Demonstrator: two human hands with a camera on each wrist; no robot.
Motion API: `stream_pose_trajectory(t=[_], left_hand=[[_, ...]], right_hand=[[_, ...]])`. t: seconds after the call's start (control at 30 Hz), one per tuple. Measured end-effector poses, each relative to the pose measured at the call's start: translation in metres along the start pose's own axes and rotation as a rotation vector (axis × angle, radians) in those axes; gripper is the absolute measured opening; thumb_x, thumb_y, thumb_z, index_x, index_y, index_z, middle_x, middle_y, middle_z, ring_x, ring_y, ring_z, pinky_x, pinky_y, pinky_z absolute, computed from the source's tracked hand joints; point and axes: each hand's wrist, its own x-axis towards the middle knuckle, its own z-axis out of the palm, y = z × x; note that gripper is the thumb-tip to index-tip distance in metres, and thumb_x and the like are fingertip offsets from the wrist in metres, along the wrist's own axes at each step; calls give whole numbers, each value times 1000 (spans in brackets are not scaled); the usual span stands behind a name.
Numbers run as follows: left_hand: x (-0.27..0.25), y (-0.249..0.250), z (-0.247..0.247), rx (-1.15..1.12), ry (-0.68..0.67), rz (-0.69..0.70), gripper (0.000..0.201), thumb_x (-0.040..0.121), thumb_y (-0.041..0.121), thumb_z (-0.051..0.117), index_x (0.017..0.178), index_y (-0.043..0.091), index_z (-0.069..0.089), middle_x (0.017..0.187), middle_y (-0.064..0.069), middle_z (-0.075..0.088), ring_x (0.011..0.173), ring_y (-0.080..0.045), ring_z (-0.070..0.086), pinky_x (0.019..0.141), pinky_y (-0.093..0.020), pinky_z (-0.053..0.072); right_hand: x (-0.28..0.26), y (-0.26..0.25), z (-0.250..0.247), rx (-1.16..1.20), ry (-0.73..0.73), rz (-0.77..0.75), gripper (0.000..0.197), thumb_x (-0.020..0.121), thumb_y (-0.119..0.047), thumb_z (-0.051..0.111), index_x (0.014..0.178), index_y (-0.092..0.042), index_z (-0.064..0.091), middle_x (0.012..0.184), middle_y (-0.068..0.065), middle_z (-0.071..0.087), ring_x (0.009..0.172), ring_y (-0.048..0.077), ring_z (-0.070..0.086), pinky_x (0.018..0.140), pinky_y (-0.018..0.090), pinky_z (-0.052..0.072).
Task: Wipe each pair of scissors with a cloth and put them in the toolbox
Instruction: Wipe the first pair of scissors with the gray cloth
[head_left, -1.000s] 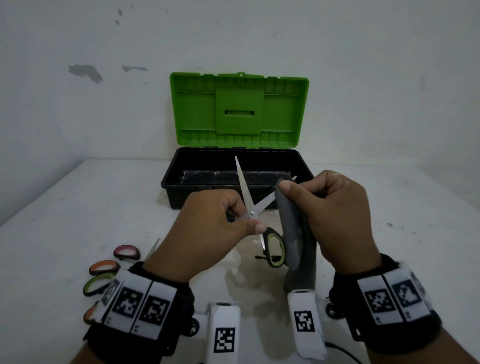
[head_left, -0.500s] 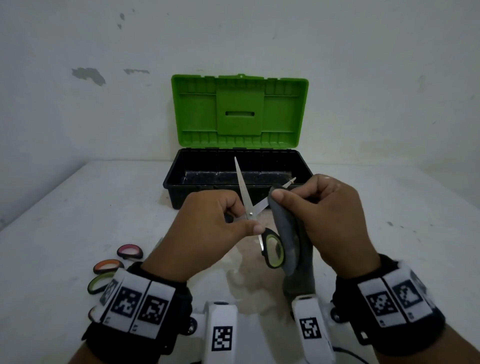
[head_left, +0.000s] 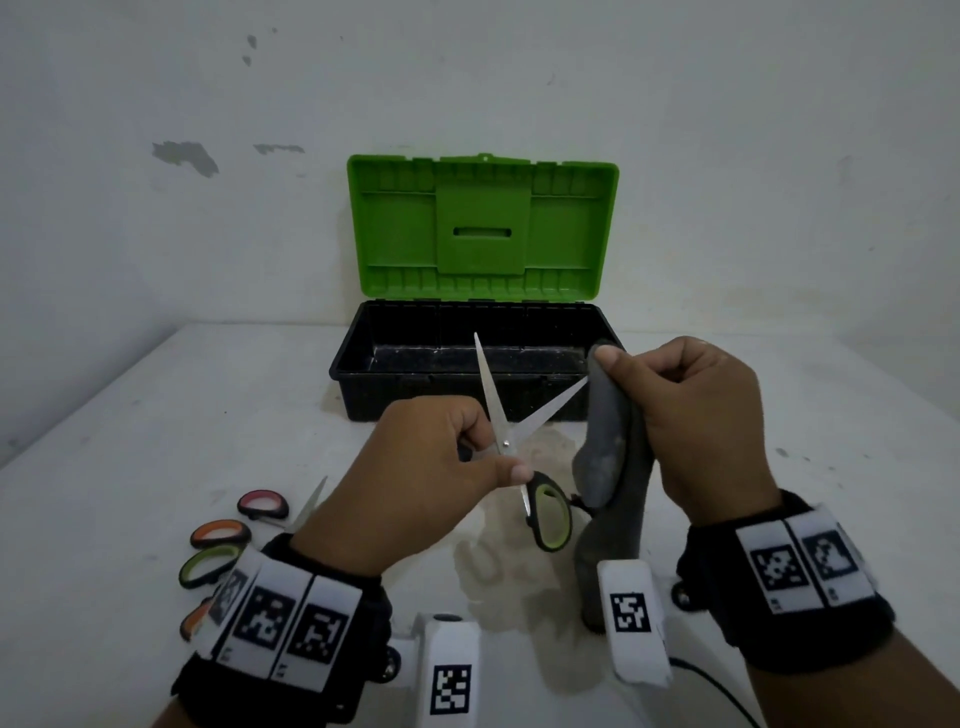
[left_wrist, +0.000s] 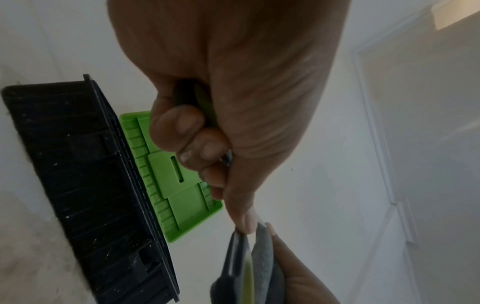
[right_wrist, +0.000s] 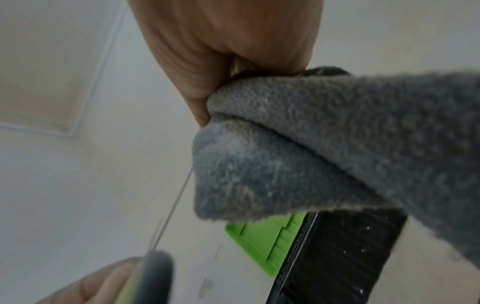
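The scissors (head_left: 511, 441) sit at the centre of the head view, blades spread in a V, with one black-and-green handle loop hanging low and free. The left hand (head_left: 421, 478) holds them near the pivot, its fingers (left_wrist: 182, 127) curled round the other handle. The tip of the right-hand blade touches the grey cloth (head_left: 608, 447), which the right hand (head_left: 696, 415) pinches between thumb and curled fingers at centre right; the rest of the cloth hangs down toward the counter (head_left: 156, 415). In the right wrist view the cloth (right_wrist: 324, 133) bunches under the thumb and fills the right half of the frame.

Behind the hands, the toolbox (head_left: 410, 395) stands open on the counter, its black tray facing up and its green lid (head_left: 483, 228) upright against the wall. At lower left, more scissors (head_left: 244, 525) with pink, orange and green handles lie on the counter, partly hidden by the left wrist.
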Motion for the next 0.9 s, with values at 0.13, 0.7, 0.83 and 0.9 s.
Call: stream_pose_trajectory(t=[0.13, 0.7, 0.83, 0.9], left_hand=[[0, -1, -2, 75, 40, -36, 33, 68, 43, 83, 60, 22, 58, 55, 6, 57, 47, -2, 44, 45, -12, 37], [-5, 8, 18, 361, 61, 72, 29, 85, 34, 70, 71, 27, 46, 67, 12, 54, 58, -3, 49, 58, -14, 37], [-3, 7, 18, 370, 70, 95, 28, 86, 33, 69, 72, 26, 46, 70, 8, 57, 62, -6, 52, 62, -19, 43], [-4, 7, 20, 391, 80, 104, 29, 86, 36, 70, 72, 25, 47, 69, 6, 59, 61, -7, 52, 60, -21, 45]], right_hand=[[-1, -2, -12, -75, -17, -32, 29, 73, -33, 85, 60, -17, 65, 62, -3, 68, 54, 7, 59, 57, 25, 47], [-33, -7, 18, -197, -228, -137, 25, 73, -29, 85, 62, -15, 67, 60, -9, 65, 58, 4, 62, 49, 8, 42], [-33, -5, 19, -154, -222, -95, 24, 74, -30, 85, 63, -16, 68, 59, -8, 66, 57, 4, 63, 50, 9, 44], [-26, -2, 17, -144, -149, -63, 26, 74, -32, 84, 61, -16, 68, 59, -8, 67, 55, 4, 63, 50, 13, 46]])
